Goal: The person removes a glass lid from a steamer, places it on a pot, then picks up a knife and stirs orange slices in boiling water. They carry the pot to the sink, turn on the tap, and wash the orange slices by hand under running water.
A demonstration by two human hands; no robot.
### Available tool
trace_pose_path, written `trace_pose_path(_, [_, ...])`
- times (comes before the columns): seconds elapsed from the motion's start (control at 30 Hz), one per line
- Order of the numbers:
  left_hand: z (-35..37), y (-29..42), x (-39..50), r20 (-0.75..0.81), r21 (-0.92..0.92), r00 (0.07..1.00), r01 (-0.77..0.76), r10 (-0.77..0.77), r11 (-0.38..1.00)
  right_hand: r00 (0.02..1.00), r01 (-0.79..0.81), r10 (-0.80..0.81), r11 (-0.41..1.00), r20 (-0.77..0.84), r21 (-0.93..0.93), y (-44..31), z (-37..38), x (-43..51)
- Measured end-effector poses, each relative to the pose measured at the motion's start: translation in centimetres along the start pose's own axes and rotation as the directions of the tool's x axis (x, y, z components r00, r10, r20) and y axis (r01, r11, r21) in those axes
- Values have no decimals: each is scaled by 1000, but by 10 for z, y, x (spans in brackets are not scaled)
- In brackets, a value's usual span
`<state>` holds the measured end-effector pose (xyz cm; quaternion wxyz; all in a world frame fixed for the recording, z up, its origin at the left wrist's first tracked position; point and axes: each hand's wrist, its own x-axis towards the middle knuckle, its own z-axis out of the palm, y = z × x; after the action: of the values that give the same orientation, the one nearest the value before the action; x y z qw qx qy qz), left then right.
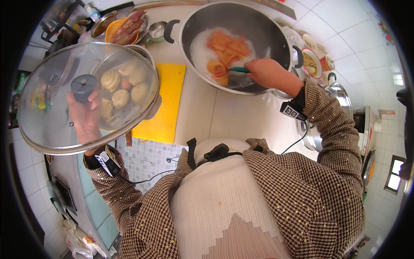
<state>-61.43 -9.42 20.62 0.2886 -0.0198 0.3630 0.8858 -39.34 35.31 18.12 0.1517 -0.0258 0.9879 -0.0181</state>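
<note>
My left hand (85, 113) grips the dark knob of a large glass lid (48, 106), and I see the hand through the glass. The lid is held tilted at the left. Behind it, a steamer pot (155, 105) holds several pale buns (120, 98) and what looks like an egg (126, 84), partly veiled by the glass. My right hand (266, 73) holds a green-handled utensil (239, 69) over a wide dark wok (268, 35). The utensil's working end is hidden among orange pieces, perhaps pumpkin (231, 48), lying on a whitish, steamy patch in the wok.
A yellow cutting board (165, 103) lies on the counter (197, 110) between pot and wok. Sweet potatoes (131, 27) fill an orange basket (113, 29) at the back left. A bowl of food (311, 63) and a metal pot (339, 94) stand to the right.
</note>
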Motion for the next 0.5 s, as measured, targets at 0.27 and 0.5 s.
trace_pose_path(0.27, [-12, 6, -5, 98, -60, 995, 6, 0, 998, 937, -157, 203, 972, -284, 176, 12, -61, -60])
trace_pose_path(0.5, [-15, 8, -7, 110, -125, 994, 17, -3, 992, 816, -105, 300, 918, -494, 383, 0, 1, -95])
